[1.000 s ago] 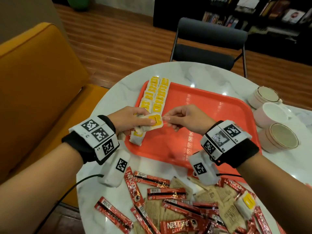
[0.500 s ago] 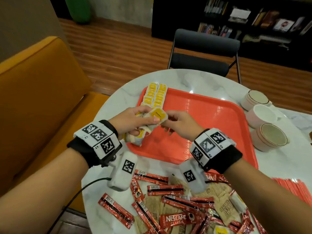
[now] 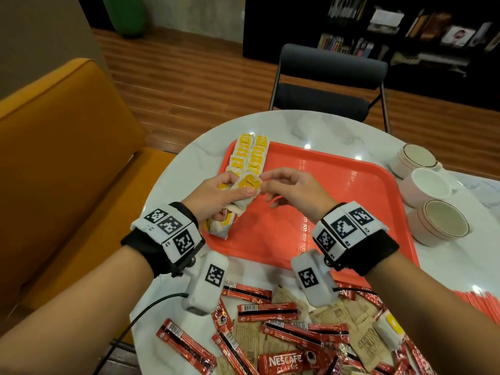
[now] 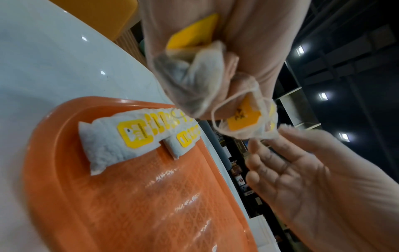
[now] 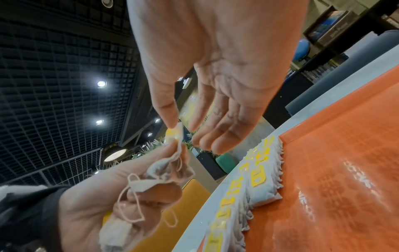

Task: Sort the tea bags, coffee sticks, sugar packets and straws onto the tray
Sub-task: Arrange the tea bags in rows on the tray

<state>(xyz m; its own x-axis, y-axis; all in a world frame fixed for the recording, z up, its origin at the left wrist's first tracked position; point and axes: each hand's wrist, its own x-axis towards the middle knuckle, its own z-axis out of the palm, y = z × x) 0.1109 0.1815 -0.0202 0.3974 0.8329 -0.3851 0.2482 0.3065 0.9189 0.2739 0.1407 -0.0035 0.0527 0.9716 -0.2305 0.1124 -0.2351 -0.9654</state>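
Note:
My left hand (image 3: 230,194) grips a small bundle of white tea bags (image 4: 192,81) with yellow tags, held above the left part of the orange tray (image 3: 338,201). The top tea bag (image 3: 249,182) sticks out toward my right hand (image 3: 265,184), whose thumb and forefinger pinch its corner (image 5: 178,131) while the other fingers stay loosely spread. Two rows of tea bags (image 3: 250,155) lie along the tray's left edge. Red coffee sticks (image 3: 267,311), brown sugar packets (image 3: 365,339) and one loose tea bag (image 3: 387,328) lie heaped on the white table near me. Red straws (image 3: 484,301) lie at the right edge.
Three cups (image 3: 424,182) stand to the right of the tray. A dark chair (image 3: 324,85) is behind the round table, and an orange sofa (image 3: 54,158) runs along its left side. Most of the tray floor (image 4: 151,196) is bare.
Both hands have moved with the bundle a little farther along the tray's left side, toward the laid rows. The right hand's fingers have spread wider than a second ago.

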